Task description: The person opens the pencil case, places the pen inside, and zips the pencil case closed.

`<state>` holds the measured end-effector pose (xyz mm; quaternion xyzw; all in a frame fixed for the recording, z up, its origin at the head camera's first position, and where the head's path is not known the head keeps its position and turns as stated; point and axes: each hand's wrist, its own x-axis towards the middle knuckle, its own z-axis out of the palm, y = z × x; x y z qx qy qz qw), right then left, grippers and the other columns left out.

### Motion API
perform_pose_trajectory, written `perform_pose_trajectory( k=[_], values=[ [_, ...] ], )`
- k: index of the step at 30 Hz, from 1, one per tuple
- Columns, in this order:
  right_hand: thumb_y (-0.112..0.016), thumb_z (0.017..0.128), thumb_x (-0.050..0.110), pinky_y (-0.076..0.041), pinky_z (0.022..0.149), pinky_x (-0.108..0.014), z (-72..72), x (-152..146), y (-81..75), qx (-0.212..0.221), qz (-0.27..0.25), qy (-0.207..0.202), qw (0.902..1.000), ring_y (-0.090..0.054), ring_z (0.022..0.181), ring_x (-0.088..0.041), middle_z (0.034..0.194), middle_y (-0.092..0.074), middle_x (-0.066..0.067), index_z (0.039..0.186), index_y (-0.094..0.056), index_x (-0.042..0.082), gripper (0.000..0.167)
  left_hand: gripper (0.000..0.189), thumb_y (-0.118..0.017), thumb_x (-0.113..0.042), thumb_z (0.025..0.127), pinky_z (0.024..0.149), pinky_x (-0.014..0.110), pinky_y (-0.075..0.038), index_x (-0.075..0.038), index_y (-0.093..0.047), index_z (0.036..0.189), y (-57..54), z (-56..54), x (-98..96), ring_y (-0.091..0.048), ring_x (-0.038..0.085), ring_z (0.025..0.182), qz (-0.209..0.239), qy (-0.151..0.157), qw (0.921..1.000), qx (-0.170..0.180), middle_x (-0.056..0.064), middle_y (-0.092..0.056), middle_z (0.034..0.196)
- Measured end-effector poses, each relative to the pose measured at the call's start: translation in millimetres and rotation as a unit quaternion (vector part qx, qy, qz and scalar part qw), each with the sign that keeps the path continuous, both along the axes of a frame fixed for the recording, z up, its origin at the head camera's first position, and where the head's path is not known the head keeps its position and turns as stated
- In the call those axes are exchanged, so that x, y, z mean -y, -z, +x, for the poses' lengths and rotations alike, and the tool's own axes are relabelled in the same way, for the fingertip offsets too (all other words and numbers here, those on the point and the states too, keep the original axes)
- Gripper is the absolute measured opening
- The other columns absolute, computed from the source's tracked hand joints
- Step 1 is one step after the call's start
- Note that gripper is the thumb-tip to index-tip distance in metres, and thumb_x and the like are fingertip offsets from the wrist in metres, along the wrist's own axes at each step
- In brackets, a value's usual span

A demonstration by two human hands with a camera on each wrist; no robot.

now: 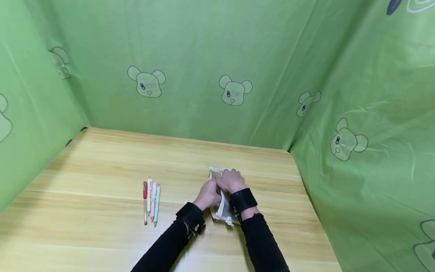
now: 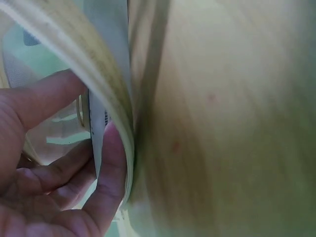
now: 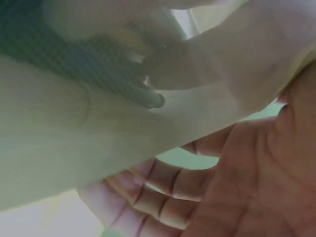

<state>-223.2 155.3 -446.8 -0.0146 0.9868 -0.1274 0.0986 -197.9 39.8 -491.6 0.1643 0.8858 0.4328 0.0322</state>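
A small pale translucent pouch [image 1: 224,211] with a cream zipper edge [image 2: 114,86] lies on the table, its mouth partly spread. My left hand [image 1: 208,194] grips it at the near left side of the mouth, thumb and fingers curled at the edge. Between those fingers runs a thin whitish sheet [image 2: 97,133] with small barcode-like marks. My right hand [image 1: 232,181] holds the pouch's far part from above, close beside the left. In the right wrist view the pouch's wall [image 3: 64,148] hides some of the right fingers [image 3: 158,197].
Left of the hands, a red-capped pen [image 1: 145,202] lies beside several pastel pens [image 1: 153,200] in a loose row on the wooden table [image 1: 102,234]. Green cloth [image 1: 190,56] with bear-head prints hangs along the table's back and sides.
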Motion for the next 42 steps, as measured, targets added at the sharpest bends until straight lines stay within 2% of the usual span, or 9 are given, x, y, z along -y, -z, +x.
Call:
perform_pose_trajectory(
  k=[2,5,12,17,21,27,32,34,42],
  values=[
    [-0.035,0.104,0.045,-0.048,0.103,-0.058,-0.4,-1.9,-0.3,0.024,-0.014,0.014,0.9995,-0.048,0.131,-0.05,0.14,-0.051,-0.035,0.136,-0.055,-0.008,0.065,0.05,-0.07,0.009,0.067,0.089,0.043,-0.057,0.001,-0.063,0.116,-0.4,-0.3,-0.8,-0.064,0.029,0.097,-0.006,0.001,1.0,0.003,0.017,-0.07,0.111],
    [-0.032,0.104,0.05,-0.041,0.112,-0.06,0.3,-4.9,0.4,0.052,-0.033,0.025,0.9978,-0.037,0.141,-0.051,0.152,-0.039,-0.037,0.15,-0.04,-0.007,0.074,0.056,-0.074,0.007,0.067,0.093,0.046,-0.056,0.003,-0.061,0.121,1.1,-0.6,-2.0,-0.065,0.034,0.104,-0.016,0.01,0.9997,-0.012,0.019,-0.067,0.118],
    [-0.031,0.103,0.055,-0.037,0.116,-0.061,4.1,-10.0,0.8,0.074,-0.07,0.04,0.994,-0.032,0.144,-0.053,0.156,-0.032,-0.037,0.152,-0.035,-0.008,0.08,0.065,-0.079,0.002,0.067,0.113,0.053,-0.045,0.01,-0.059,0.129,4.4,0.0,-1.8,-0.05,0.045,0.13,0.005,0.053,0.9976,-0.045,0.031,-0.047,0.141],
    [-0.034,0.1,0.063,-0.031,0.119,-0.063,0.5,-16.3,2.8,0.088,-0.099,0.047,0.99,-0.026,0.148,-0.054,0.161,-0.025,-0.035,0.156,-0.028,-0.005,0.088,0.07,-0.072,0.007,0.069,0.113,0.052,-0.045,0.012,-0.053,0.136,-0.6,0.7,2.4,-0.041,0.045,0.14,0.012,0.063,0.9978,-0.015,0.035,-0.036,0.149],
    [-0.036,0.098,0.066,-0.025,0.122,-0.063,-2.2,-22.7,4.9,0.119,-0.146,0.059,0.9803,-0.018,0.154,-0.049,0.165,-0.015,-0.033,0.16,-0.014,-0.003,0.095,0.077,-0.071,0.007,0.07,0.108,0.051,-0.049,0.01,-0.048,0.142,-7.1,2.3,5.9,-0.046,0.044,0.135,0.015,0.054,0.9984,0.004,0.033,-0.037,0.148],
    [-0.038,0.097,0.066,-0.026,0.124,-0.059,-7.0,-25.7,10.3,0.132,-0.162,0.049,0.9766,-0.018,0.155,-0.045,0.166,-0.013,-0.031,0.16,-0.008,-0.004,0.099,0.077,-0.073,0.008,0.068,0.105,0.049,-0.051,0.006,-0.051,0.141,-10.7,3.4,10.5,-0.052,0.037,0.123,0.0,0.038,0.9993,0.002,0.028,-0.048,0.138],
    [-0.04,0.095,0.069,-0.039,0.116,-0.055,-10.9,-28.1,11.0,0.131,-0.176,0.048,0.9744,-0.034,0.147,-0.046,0.164,-0.021,-0.032,0.158,-0.015,-0.008,0.102,0.059,-0.079,0.003,0.068,0.092,0.047,-0.054,0.005,-0.062,0.124,-10.8,1.7,12.1,-0.057,0.033,0.108,-0.011,0.03,0.9988,-0.036,0.023,-0.062,0.118],
    [-0.041,0.095,0.07,-0.039,0.116,-0.054,-12.1,-30.4,12.1,0.129,-0.181,0.046,0.9739,-0.036,0.146,-0.045,0.164,-0.022,-0.031,0.157,-0.017,-0.009,0.104,0.054,-0.081,0.002,0.068,0.089,0.047,-0.053,0.005,-0.063,0.119,-12.8,2.0,12.2,-0.059,0.033,0.104,-0.008,0.031,0.9984,-0.047,0.022,-0.066,0.112],
    [-0.04,0.093,0.07,-0.045,0.107,-0.054,-17.6,-27.7,17.6,0.115,-0.144,0.027,0.9825,-0.045,0.133,-0.041,0.156,-0.034,-0.031,0.152,-0.03,-0.008,0.099,0.056,-0.083,0.001,0.069,0.096,0.053,-0.054,0.005,-0.063,0.121,-18.8,1.7,17.2,-0.064,0.04,0.109,-0.011,0.007,0.9998,-0.018,0.025,-0.068,0.117]
  ],
)
